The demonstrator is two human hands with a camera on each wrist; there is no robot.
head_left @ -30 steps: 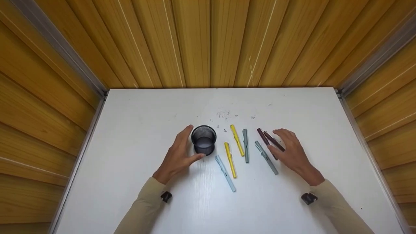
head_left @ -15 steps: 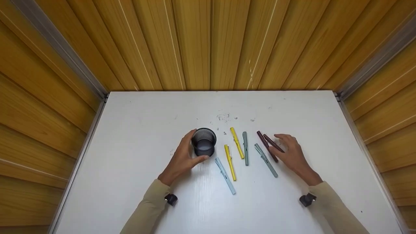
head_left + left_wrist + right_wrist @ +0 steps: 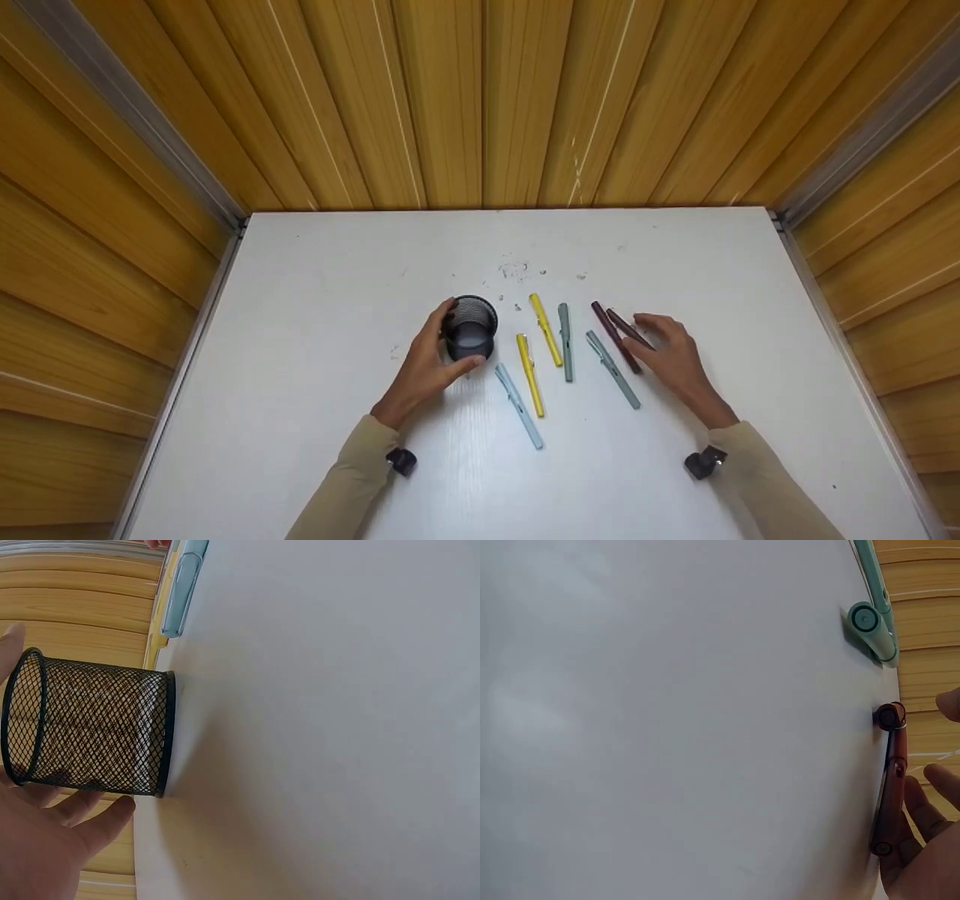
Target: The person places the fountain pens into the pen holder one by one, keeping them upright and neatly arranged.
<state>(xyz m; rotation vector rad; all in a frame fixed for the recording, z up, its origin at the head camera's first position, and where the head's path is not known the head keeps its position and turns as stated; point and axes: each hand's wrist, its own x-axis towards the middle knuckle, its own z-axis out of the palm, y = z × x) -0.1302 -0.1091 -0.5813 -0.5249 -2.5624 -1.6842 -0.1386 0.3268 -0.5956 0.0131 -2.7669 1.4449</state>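
My left hand point(image 3: 421, 370) grips a black mesh pen holder point(image 3: 97, 727), which stands upright on the table. Its fingers curve along the far left side, and the thumb lies at the near side. My right hand point(image 3: 677, 362) is beside two maroon pens, its thumb and fingers parted around the end of the upper one. That upper maroon pen point(image 3: 627, 326) lies across the other maroon pen point(image 3: 604, 320). In the right wrist view, the fingers point(image 3: 922, 814) are just behind the maroon pens, with nothing pinched between fingers and thumb.
Between the hands lie two yellow pens point(image 3: 530, 375), two grey-green pens point(image 3: 567, 343) and a light blue pen point(image 3: 519, 406). They rest apart on the white table point(image 3: 337, 285). Wood-patterned walls point(image 3: 450, 105) stand behind the table and at both sides.
My left hand has moved in to the right and closed around the pen holder. My right hand has barely shifted beside the maroon pens, which lie where they were.
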